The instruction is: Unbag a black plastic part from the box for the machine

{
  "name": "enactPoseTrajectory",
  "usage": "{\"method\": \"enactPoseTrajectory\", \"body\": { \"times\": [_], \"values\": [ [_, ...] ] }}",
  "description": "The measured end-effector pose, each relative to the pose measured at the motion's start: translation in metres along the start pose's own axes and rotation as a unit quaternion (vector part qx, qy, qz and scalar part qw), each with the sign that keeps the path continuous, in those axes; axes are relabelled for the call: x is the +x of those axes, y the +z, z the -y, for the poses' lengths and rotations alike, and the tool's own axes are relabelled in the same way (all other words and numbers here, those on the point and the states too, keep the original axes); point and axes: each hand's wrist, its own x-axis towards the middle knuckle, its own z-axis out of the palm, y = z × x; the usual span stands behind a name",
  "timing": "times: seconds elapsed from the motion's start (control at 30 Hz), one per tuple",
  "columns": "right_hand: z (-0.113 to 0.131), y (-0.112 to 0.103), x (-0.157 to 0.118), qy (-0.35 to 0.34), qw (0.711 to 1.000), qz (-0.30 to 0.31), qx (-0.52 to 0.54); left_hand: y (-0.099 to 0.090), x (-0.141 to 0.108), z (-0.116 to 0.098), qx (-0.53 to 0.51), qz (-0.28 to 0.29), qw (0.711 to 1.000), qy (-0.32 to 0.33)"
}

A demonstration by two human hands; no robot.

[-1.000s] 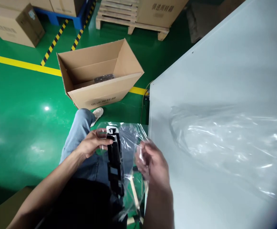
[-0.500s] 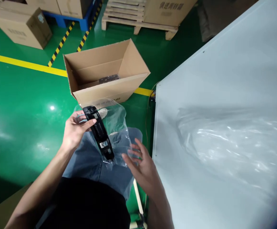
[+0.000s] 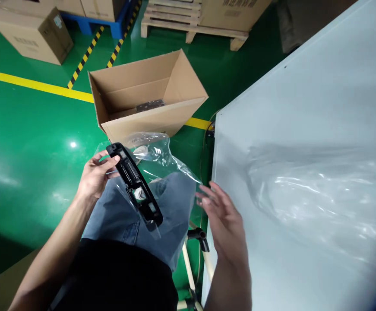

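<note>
My left hand (image 3: pixel 99 175) is closed on the upper end of a long black plastic part with cutouts (image 3: pixel 134 181). Its thumb presses on the near face, and the part slants down to the right above my lap. A clear plastic bag (image 3: pixel 162 153) lies around and behind the part; a bit of film shows at its lower tip. To the right, my right hand (image 3: pixel 222 207) has the bag's drawn-out corner at its fingertips, with the film stretched toward them. Exactly how the fingers pinch it is hard to see.
An open cardboard box (image 3: pixel 155 121) stands ahead on the green floor, with a dark item (image 3: pixel 150 105) inside. A light-grey tabletop (image 3: pixel 272 125) on the right carries clear plastic film (image 3: pixel 320 194). Cartons (image 3: pixel 32 36) and a wooden pallet (image 3: pixel 171 19) are farther back.
My right hand has moved right and drawn the bag's corner out with it. My left hand has shifted slightly left, turning the black part's face more into view.
</note>
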Motion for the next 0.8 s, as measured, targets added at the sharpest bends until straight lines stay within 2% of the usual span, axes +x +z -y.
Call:
{"method": "enactPoseTrajectory", "body": {
  "times": [0.07,0.13,0.17,0.23,0.27,0.33,0.43,0.53,0.63,0.8],
  "values": [
    [0.001,0.007,-0.008,-0.108,0.990,-0.082,-0.035,-0.002,0.004,0.001,-0.008,-0.025,1.000,0.009],
    [0.003,0.018,-0.019,-0.220,0.963,-0.106,-0.113,-0.002,0.006,0.003,-0.014,-0.045,0.999,0.021],
    [0.004,0.025,-0.024,-0.266,0.946,-0.083,-0.164,-0.001,0.006,0.003,-0.015,-0.051,0.998,0.025],
    [0.004,0.041,-0.034,-0.322,0.912,0.007,-0.255,0.002,0.006,0.005,-0.018,-0.060,0.998,0.029],
    [0.003,0.049,-0.038,-0.330,0.900,0.049,-0.280,0.003,0.005,0.005,-0.020,-0.067,0.997,0.032],
    [-0.002,0.061,-0.042,-0.317,0.899,0.090,-0.289,0.006,0.005,0.006,-0.021,-0.081,0.996,0.040],
    [-0.010,0.068,-0.044,-0.292,0.913,0.104,-0.264,0.006,0.008,0.008,-0.023,-0.095,0.994,0.040],
    [-0.014,0.067,-0.043,-0.315,0.901,0.111,-0.275,0.004,0.011,0.011,-0.036,-0.109,0.993,0.036],
    [-0.015,0.067,-0.044,-0.379,0.867,0.096,-0.308,0.003,0.015,0.015,-0.043,-0.123,0.990,0.055],
    [-0.026,0.069,-0.048,-0.490,0.785,0.110,-0.362,0.007,0.020,0.022,-0.068,-0.116,0.989,0.059]
  ]
}}
